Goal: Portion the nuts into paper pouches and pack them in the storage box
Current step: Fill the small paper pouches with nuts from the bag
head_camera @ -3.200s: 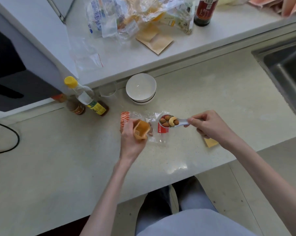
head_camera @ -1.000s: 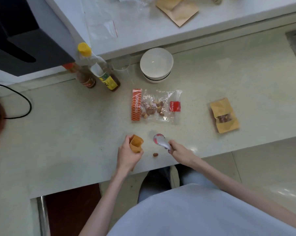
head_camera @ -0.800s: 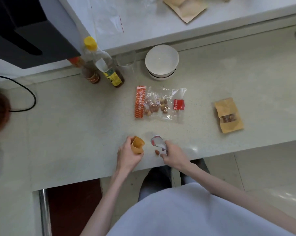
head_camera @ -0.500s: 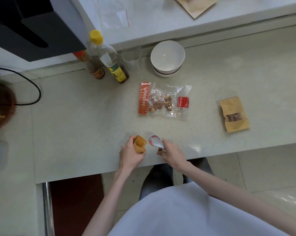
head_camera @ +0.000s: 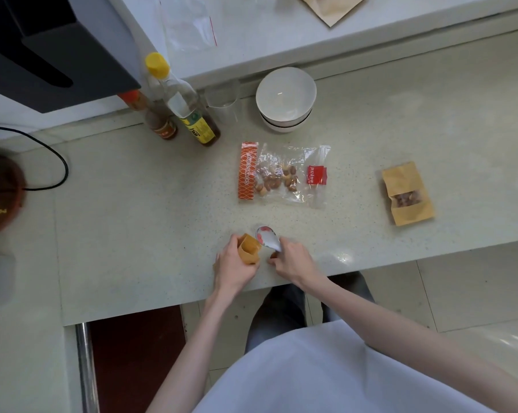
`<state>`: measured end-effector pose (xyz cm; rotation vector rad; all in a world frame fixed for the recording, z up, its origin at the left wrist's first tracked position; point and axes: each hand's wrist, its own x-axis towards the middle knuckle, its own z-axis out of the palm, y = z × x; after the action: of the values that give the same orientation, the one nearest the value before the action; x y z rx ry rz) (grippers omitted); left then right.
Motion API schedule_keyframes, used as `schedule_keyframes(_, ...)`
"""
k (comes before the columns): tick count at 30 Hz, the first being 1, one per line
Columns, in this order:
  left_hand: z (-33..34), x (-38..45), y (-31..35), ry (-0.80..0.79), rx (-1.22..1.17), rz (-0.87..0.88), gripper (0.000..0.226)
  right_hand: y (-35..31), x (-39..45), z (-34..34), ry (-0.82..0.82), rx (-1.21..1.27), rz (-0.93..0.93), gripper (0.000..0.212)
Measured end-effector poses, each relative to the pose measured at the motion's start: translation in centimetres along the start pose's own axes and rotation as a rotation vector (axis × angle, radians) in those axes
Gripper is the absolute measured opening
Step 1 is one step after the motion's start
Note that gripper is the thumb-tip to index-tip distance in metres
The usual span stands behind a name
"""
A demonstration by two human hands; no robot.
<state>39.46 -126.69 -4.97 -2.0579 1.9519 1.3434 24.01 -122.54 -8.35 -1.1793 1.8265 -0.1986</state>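
Holding a crinkled paper pouch point(head_camera: 248, 251), left hand point(head_camera: 233, 268) curls.

Dropped nut point(head_camera: 273, 255) now under fingers point(head_camera: 277, 257).

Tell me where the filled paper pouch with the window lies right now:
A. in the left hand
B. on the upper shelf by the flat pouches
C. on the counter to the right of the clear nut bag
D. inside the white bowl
C: the filled paper pouch lies flat on the counter, to the right of the clear nut bag and apart from it.
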Motion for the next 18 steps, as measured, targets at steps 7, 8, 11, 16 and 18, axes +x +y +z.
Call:
schedule_keyframes(7,-0.2,-0.5,-0.4,0.003,0.006,-0.012,0.04,-0.5,0.1,0.3,0.047,-0.046,-0.071,0.015)
schedule_keyframes(8,-0.2,-0.5,-0.3,0.002,0.006,-0.013,0.04,-0.6,0.2,0.3,0.049,-0.047,-0.063,0.015)
schedule_keyframes(11,-0.1,-0.3,0.1,0.007,-0.002,-0.006,0.039,-0.5,0.3,0.2,0.049,-0.055,-0.052,0.015)
schedule_keyframes(16,0.3,0.1,0.5,0.001,-0.023,0.003,0.039,0.0,0.4,-0.1,0.032,0.004,-0.035,0.014)
schedule_keyframes(18,0.5,0.2,0.8,-0.006,-0.027,0.012,0.039,0.2,0.6,-0.3,0.056,0.096,0.011,0.016)
